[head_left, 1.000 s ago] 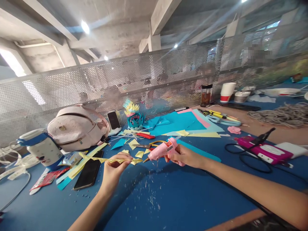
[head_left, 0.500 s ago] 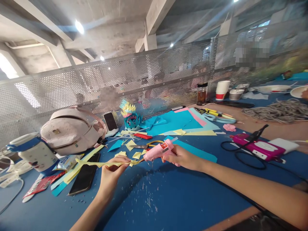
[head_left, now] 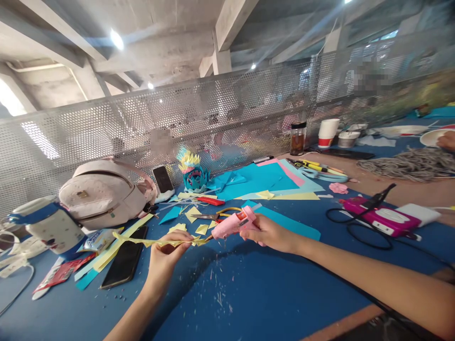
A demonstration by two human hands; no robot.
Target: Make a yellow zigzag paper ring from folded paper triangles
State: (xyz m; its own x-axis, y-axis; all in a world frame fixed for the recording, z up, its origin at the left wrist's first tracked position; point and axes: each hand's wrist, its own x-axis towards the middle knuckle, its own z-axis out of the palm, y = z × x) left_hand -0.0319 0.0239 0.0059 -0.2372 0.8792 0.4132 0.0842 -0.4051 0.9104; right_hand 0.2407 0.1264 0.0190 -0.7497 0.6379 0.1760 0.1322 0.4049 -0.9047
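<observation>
Yellow strip (head_left: 137, 240): folded paper, held off the table (head_left: 263, 293) at near centre; its left part extends over the near phone (head_left: 124, 263), its right end meets the gun's nozzle.
Left hand (head_left: 170, 248): thumb and fingertips pinching the strip close to its right end; grip unchanged from both earlier frames.
Glue gun (head_left: 232, 225): pink, just right of the strip, nozzle pointing left. One second ago the tip showed just beside the strip's end; at half a second ago and now it overlaps that end. Actual contact cannot be confirmed.
Right hand (head_left: 268, 232): fingers curled around the gun's handle; pressure on the trigger cannot be told.
Scissors (head_left: 204, 216): lying just beyond the nozzle, partly behind the gun, yellow scraps (head_left: 192, 214) beside them; not moved.
Cutter (head_left: 210, 201): red, beyond the scissors, unmoved.
Paper flower (head_left: 196, 180): upright at far centre, left of the blue sheets (head_left: 259, 180); same place.
View: table contents sit slightly further left than one second ago, layout unaltered.
Bowl (head_left: 429, 138): far right edge, another person's hand (head_left: 447, 140) at it; both show more fully than a second ago.
</observation>
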